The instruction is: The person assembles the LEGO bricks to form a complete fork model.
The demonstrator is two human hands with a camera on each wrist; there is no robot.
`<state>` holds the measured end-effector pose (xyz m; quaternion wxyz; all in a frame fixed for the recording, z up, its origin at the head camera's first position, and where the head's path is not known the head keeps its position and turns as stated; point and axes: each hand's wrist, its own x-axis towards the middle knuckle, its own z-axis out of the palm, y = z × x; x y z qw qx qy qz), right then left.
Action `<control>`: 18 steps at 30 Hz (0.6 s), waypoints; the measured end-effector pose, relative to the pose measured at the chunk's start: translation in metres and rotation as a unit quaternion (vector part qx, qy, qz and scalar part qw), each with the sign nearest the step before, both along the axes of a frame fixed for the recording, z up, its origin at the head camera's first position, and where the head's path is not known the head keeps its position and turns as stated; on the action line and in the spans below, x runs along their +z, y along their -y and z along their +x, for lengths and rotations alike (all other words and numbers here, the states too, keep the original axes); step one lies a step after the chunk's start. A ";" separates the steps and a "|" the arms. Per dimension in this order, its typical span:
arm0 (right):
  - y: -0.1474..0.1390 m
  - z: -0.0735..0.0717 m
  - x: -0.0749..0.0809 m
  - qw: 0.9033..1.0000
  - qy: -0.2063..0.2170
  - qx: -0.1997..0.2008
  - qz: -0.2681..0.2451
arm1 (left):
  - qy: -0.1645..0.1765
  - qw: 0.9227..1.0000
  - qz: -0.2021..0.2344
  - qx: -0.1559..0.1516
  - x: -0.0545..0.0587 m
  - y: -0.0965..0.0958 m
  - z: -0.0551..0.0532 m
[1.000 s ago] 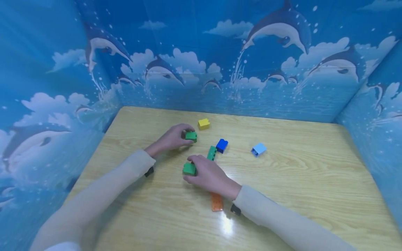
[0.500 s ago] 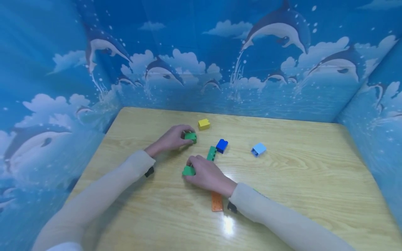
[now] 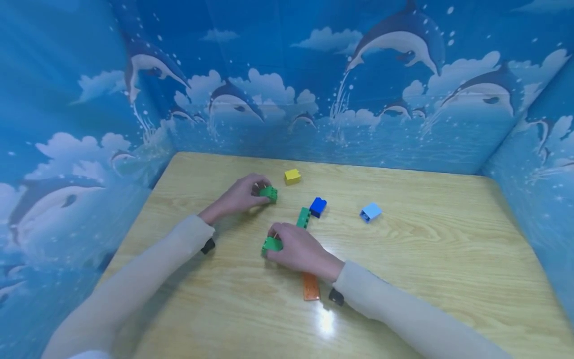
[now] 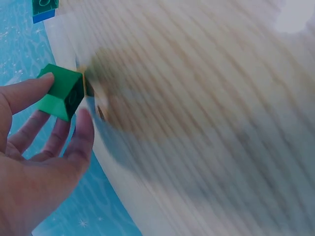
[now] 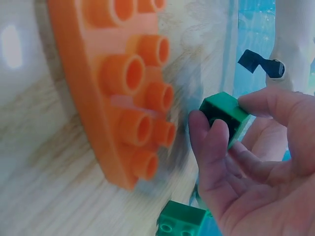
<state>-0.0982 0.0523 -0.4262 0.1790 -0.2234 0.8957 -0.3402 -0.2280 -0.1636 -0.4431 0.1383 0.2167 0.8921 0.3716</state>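
Observation:
My left hand (image 3: pixel 239 197) pinches a green toy brick (image 3: pixel 269 194) between thumb and fingers at the left middle of the table. In the left wrist view this green brick (image 4: pixel 61 91) shows a slanted side and a hollow end. Nearer me, my right hand (image 3: pixel 302 252) holds another green brick (image 3: pixel 271 244), its studs turned leftward. The right wrist view shows that brick (image 5: pixel 226 108) between thumb and fingertips, hollow side partly visible. The two held bricks are apart. Just past the right hand lies a longer green brick (image 3: pixel 303 218), partly covered by that hand.
An orange studded plate (image 3: pixel 311 288) lies partly under the right wrist. Beyond the hands sit a yellow brick (image 3: pixel 292 177), a dark blue brick (image 3: pixel 318 207) and, farther right, a light blue brick (image 3: pixel 370 213). Dolphin-printed cloth (image 3: pixel 278 129) walls the wooden table (image 3: pixel 426 259).
My left hand has drawn slightly left with its green brick, whose studs now show more. The green brick in my right hand has turned. The loose bricks stay put.

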 end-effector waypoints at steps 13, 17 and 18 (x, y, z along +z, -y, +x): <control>-0.010 -0.001 0.006 0.998 -0.019 -0.020 -0.058 | 0.018 1.000 -0.001 0.015 0.001 0.019 0.007; -0.010 -0.004 0.007 0.995 0.006 -0.031 -0.099 | 0.036 0.999 -0.009 0.028 -0.001 0.024 0.008; -0.010 -0.004 0.007 0.994 0.013 -0.034 -0.107 | 0.039 0.999 -0.011 0.029 -0.002 0.025 0.008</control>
